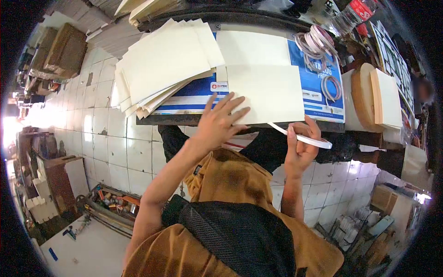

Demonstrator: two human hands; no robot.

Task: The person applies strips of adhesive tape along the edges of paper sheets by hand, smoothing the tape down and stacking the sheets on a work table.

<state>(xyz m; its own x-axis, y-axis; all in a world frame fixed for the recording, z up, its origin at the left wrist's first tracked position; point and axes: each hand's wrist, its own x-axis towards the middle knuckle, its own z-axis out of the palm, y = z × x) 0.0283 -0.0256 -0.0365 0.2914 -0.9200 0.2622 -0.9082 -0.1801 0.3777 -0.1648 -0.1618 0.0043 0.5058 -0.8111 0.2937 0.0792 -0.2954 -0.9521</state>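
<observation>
My left hand (222,119) lies with its fingers spread on the left edge of a cream sheet (267,92). Near the sheet's lower right corner, my right hand (304,141) grips a roll of white tape (314,141), whose loose strip reaches the sheet's front edge. Another cream sheet (254,46) lies behind, partly covered by the first. Both rest on a blue printed board (295,106). To the left sits a fanned stack of cream sheets (168,64).
Several tape rolls (316,42) are piled at the back right, with another ring of tape (331,89) nearer the front. A plastic bottle (353,17) lies beyond them. On the right stand a round wooden piece (363,97) and more cream sheets (387,99).
</observation>
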